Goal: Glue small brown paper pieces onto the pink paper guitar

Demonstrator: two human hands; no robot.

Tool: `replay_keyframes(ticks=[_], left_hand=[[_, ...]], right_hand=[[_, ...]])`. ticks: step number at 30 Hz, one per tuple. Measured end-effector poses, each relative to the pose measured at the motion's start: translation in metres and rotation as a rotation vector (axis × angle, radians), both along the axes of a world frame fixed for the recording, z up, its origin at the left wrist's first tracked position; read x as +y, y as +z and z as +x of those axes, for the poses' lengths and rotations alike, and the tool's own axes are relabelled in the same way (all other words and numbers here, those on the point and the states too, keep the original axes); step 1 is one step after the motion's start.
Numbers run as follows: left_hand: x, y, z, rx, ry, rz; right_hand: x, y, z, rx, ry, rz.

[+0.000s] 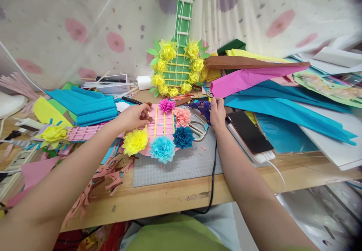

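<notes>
A pink paper guitar (152,130) lies on the grey cutting mat (181,172), edged with yellow (135,142), light blue (162,149), dark blue (183,137), peach (181,117) and magenta (167,105) paper flowers. At the guitar's upper left edge my left hand (134,116) is closed on a brown paper flower (149,119), mostly hidden by the fingers. To the right of the guitar, my right hand (218,112) is wrapped round the handle of a dark blue glue gun (201,107), its nozzle towards the left. Scissors (199,129) lie below the glue gun.
A green paper guitar (183,36) with yellow flowers leans at the back. Crepe paper sheets (254,75) pile up at right, near a phone (250,132). Blue paper rolls (85,106) and peach scraps (113,177) are at left. A black cord (212,179) hangs over the table's front edge.
</notes>
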State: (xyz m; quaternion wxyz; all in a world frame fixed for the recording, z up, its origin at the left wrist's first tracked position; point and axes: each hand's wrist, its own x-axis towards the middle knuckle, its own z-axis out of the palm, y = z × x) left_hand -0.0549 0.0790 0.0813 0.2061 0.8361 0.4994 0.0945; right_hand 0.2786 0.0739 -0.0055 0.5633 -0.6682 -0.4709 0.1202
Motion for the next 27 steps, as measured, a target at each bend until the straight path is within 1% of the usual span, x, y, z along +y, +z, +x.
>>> replay_keyframes(ticks=[2, 5, 10, 13, 15, 20, 23, 27], left_hand=[[0.001, -0.002, 0.002, -0.065, 0.038, -0.058], [0.003, -0.003, 0.004, -0.153, 0.092, -0.084], [0.006, -0.003, 0.003, -0.262, 0.087, -0.056], [0.004, -0.001, 0.004, -0.333, 0.134, -0.116], [0.002, 0.001, 0.006, -0.327, 0.175, -0.127], [-0.001, 0.001, 0.009, -0.262, 0.238, -0.056], [0.0, -0.002, 0.011, -0.284, 0.249, -0.046], [-0.001, -0.004, 0.014, -0.32, 0.246, -0.081]], right_hand=[[0.001, -0.001, 0.001, -0.004, 0.006, -0.013], [0.001, -0.002, 0.002, -0.006, 0.005, -0.027], [0.001, -0.001, 0.002, 0.006, -0.002, -0.048], [0.001, 0.0, 0.001, 0.003, -0.005, -0.051], [0.001, 0.0, 0.001, 0.006, -0.005, -0.049], [-0.001, 0.002, 0.002, -0.006, 0.003, -0.083], [-0.003, 0.005, 0.002, -0.025, 0.038, -0.126], [-0.005, 0.008, 0.002, -0.046, 0.105, -0.19]])
